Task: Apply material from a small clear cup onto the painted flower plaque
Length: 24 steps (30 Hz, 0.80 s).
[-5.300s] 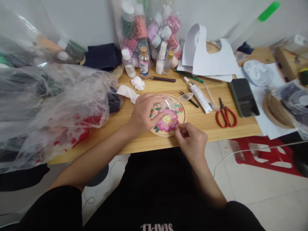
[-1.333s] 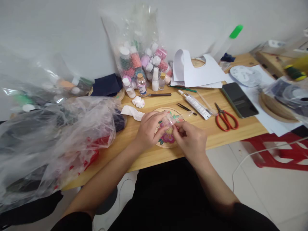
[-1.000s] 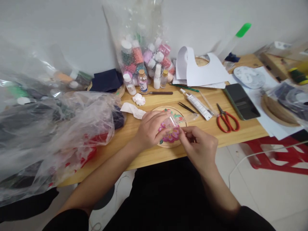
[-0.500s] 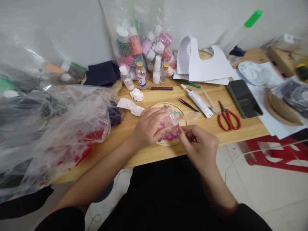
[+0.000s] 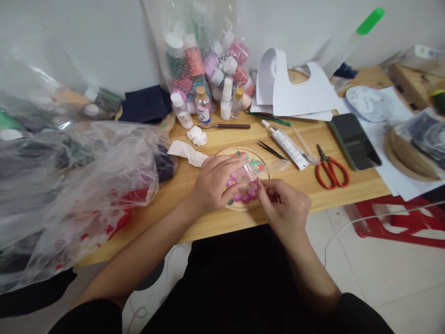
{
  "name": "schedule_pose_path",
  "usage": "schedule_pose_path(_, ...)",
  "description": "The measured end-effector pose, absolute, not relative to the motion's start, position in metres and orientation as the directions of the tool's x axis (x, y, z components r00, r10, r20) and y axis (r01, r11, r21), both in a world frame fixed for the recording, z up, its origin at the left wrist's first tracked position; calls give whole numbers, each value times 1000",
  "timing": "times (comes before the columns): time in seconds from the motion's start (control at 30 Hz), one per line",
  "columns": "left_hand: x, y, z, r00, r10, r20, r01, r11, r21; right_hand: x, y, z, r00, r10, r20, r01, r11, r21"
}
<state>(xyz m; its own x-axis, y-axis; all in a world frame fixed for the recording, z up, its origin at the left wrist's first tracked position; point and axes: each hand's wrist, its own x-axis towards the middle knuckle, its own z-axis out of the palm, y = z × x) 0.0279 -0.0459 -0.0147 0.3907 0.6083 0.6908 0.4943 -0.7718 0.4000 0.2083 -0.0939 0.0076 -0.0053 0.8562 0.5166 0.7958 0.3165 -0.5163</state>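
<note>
A round wooden board (image 5: 225, 153) decorated with pink flowers (image 5: 247, 194) and green leaves lies near the table's front edge. Over it, my left hand (image 5: 217, 182) is curled around a small clear container (image 5: 246, 173), which is tilted above the flowers. My right hand (image 5: 283, 204) has thumb and forefinger pinched together at the container's right end. Whatever lies between those fingertips is too small to make out. Black tweezers (image 5: 272, 150) rest just beyond the board, with a white glue tube (image 5: 289, 147) to their right.
Red-handled pliers (image 5: 332, 174) and a phone (image 5: 355, 141) lie to the right. Small bottles (image 5: 203, 109) stand at the back before a bag of bead jars (image 5: 208, 60). Crumpled tissue (image 5: 189, 153) lies left of the board. Large plastic bags (image 5: 86, 171) cover the left side.
My right hand has shifted slightly left. The clear container and my left hand stay almost in place, and the camera view has moved a little.
</note>
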Motion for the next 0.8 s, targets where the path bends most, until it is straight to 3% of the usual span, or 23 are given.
schedule_pose_path(0.23, 28, -45, -15, 390, 596, 702, 505, -776, 378, 208, -98, 7, -49, 887, 459, 793, 314, -522)
schedule_pose_path(0.37, 27, -45, -15, 393, 593, 703, 492, -782, 384, 207, -100, 12, -11, 892, 451, 756, 303, -580)
schedule_pose_path(0.8, 27, -45, -17, 390, 588, 709, 515, -777, 362, 202, -97, 8, 43, 890, 455, 757, 268, -596)
